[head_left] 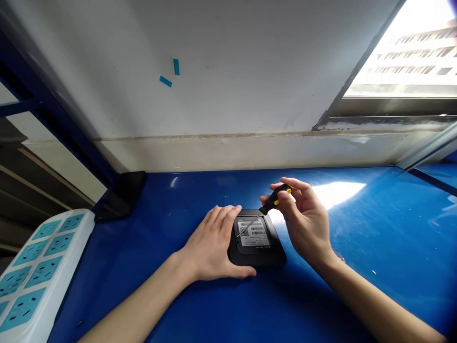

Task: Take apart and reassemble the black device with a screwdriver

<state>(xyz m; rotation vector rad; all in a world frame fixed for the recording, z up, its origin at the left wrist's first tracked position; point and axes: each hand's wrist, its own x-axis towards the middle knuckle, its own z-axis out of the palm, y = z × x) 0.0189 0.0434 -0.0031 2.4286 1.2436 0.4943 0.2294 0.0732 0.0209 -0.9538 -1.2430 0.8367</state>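
Note:
A small black box [257, 255] with a white barcode label on top lies on the blue table [357, 247]. My left hand [214, 245] rests against its left side, fingers curled over the edge and thumb along the front, holding it. My right hand [303, 219] pinches a small screwdriver [273, 200] with a black and yellow handle. Its thin metal shaft slants down to the left, and the tip touches the label's left part.
A white power strip [32, 271] with teal sockets lies at the table's left edge. A black bracket [121, 195] sits at the back left corner below a blue frame post. A white wall with two teal tape bits [170, 74] stands behind; a window is at upper right.

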